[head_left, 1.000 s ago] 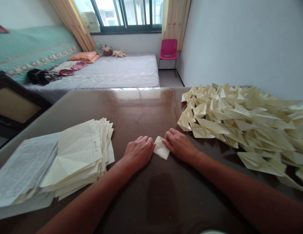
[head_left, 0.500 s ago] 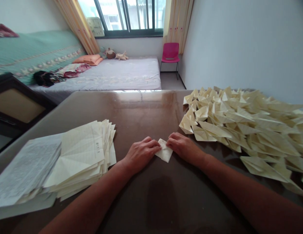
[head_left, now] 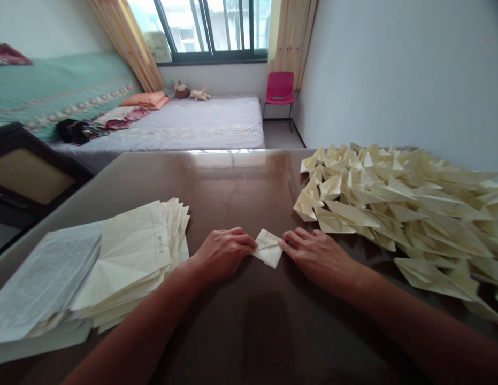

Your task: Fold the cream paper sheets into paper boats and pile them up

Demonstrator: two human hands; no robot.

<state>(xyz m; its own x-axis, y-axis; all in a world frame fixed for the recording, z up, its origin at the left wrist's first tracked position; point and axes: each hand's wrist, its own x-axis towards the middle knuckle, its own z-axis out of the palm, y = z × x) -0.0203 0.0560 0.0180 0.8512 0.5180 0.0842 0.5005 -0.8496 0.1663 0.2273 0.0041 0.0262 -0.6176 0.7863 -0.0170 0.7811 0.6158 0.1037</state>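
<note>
Left fingers (head_left: 246, 243), right fingers (head_left: 289, 241) pinching folded paper (head_left: 268, 251); long axis near to far, near corner rightward.

From my end I see a glossy brown tabletop (head_left: 216, 337) carrying a small folded paper square (head_left: 268, 252); left of it, creased cream sheets (head_left: 132, 248), then, farther left, stacked printed sheets (head_left: 44, 278); right of it, a heap of boat-shaped paper folds (head_left: 409, 208).

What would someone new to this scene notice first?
Probably the big heap of folded cream papers on the right of the table. Near the middle, the left hand and right hand touch opposite sides of a small folded paper. Beyond the table, a bright pink chair stands by the right-hand curtain.
</note>
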